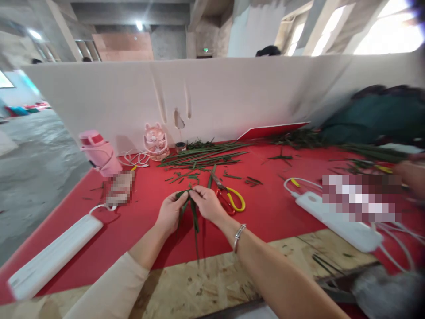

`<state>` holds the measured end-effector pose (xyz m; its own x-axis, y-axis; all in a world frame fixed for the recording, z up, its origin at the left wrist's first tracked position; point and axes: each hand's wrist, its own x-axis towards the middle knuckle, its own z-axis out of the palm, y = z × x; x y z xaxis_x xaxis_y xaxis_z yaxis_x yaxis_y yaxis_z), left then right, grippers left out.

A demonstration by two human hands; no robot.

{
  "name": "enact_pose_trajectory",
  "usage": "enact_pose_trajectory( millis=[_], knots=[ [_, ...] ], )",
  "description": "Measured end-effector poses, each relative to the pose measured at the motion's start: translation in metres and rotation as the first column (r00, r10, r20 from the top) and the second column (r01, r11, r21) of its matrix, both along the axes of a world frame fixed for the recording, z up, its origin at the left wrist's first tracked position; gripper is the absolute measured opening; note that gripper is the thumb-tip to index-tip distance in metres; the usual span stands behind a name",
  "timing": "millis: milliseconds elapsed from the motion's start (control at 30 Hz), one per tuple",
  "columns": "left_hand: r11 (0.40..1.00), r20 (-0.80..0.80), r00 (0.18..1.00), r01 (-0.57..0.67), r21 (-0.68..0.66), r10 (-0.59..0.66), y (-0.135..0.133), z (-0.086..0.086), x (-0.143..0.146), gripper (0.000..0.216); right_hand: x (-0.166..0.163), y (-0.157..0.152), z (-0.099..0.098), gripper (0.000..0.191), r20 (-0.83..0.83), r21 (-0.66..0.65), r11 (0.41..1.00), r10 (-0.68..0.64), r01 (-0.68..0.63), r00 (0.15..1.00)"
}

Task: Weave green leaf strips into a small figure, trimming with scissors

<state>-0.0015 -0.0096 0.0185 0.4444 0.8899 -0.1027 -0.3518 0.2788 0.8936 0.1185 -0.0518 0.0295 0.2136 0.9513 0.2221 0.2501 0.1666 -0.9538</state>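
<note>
Between my two hands is a small bunch of green leaf strips [195,217], folded or knotted at the top, with long ends hanging down. My left hand [171,210] pinches it from the left. My right hand [208,204] pinches it from the right, fingertips close to the left ones. Just beyond my right hand lie scissors [237,199] with yellow and red handles, blades pointing away. Short green cuttings [186,176] are scattered in front of my hands, and a pile of long green strips [206,155] lies behind them.
White power strips lie left [56,257] and right [338,221] on the red tabletop [265,221]. A pink bottle [101,153] and a pink clear jug [156,141] stand at the back left. A white partition [232,97] closes the rear. Another person's hand [411,170] is at the far right.
</note>
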Motion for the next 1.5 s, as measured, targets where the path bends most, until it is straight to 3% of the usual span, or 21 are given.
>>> enact_pose_trajectory(
  millis=[167, 467, 600, 700, 800, 867, 933, 1000, 1167, 1300, 1400, 1500],
  knots=[
    [0.986, 0.023, 1.0, 0.022, -0.166, -0.018, -0.003, 0.001, 0.002, 0.026, -0.006, 0.0, -0.002, 0.027, 0.004, 0.006, 0.996, -0.09, 0.09, 0.996],
    [0.992, -0.058, 0.994, -0.099, -0.084, 0.094, 0.004, -0.003, 0.002, 0.033, -0.008, 0.006, -0.009, 0.028, -0.066, -0.046, 0.999, -0.02, 0.017, 0.998],
    [0.993, -0.048, 0.995, -0.088, -0.081, 0.084, 0.009, -0.005, 0.001, 0.036, -0.01, 0.008, -0.012, 0.016, -0.123, -0.054, 0.998, 0.024, -0.03, 0.992],
    [0.994, -0.039, 0.998, -0.057, -0.093, 0.054, 0.004, 0.002, 0.004, 0.032, -0.009, 0.007, -0.012, 0.011, -0.202, -0.071, 0.997, 0.015, -0.03, 0.979],
    [0.978, -0.022, 0.992, -0.123, -0.167, 0.121, -0.003, 0.01, 0.013, 0.03, -0.006, 0.005, -0.011, 0.012, -0.327, -0.093, 0.994, 0.02, -0.053, 0.945],
    [0.967, -0.01, 0.991, -0.135, -0.216, 0.136, -0.003, 0.01, 0.02, 0.032, -0.002, 0.006, -0.01, 0.016, -0.414, -0.091, 0.994, 0.014, -0.057, 0.91],
    [0.975, 0.051, 0.988, -0.134, -0.176, 0.145, -0.001, 0.005, 0.024, 0.031, 0.002, 0.007, -0.009, 0.021, -0.445, -0.079, 0.995, 0.013, -0.054, 0.895],
    [0.991, 0.086, 0.991, -0.092, -0.101, 0.101, -0.001, 0.0, 0.024, 0.031, 0.005, 0.008, -0.007, 0.026, -0.442, -0.047, 0.999, -0.023, 0.002, 0.897],
    [0.99, -0.066, 0.997, 0.054, 0.129, -0.046, -0.008, -0.004, 0.02, 0.028, 0.012, 0.008, -0.009, 0.032, -0.215, -0.028, 0.987, -0.161, 0.158, 0.963],
    [0.996, 0.025, 0.999, -0.031, 0.083, 0.029, -0.006, -0.003, 0.021, 0.024, 0.012, 0.011, -0.014, 0.034, -0.321, -0.058, 0.984, -0.18, 0.17, 0.93],
    [0.992, 0.091, 0.988, -0.123, 0.001, 0.122, -0.002, -0.004, 0.022, 0.023, 0.009, 0.011, -0.014, 0.033, -0.305, -0.123, 0.99, -0.11, 0.076, 0.946],
    [0.991, 0.119, 0.985, -0.118, -0.064, 0.125, 0.0, -0.007, 0.021, 0.025, 0.005, 0.009, -0.012, 0.029, -0.288, -0.145, 0.988, -0.089, 0.049, 0.954]
  ],
)
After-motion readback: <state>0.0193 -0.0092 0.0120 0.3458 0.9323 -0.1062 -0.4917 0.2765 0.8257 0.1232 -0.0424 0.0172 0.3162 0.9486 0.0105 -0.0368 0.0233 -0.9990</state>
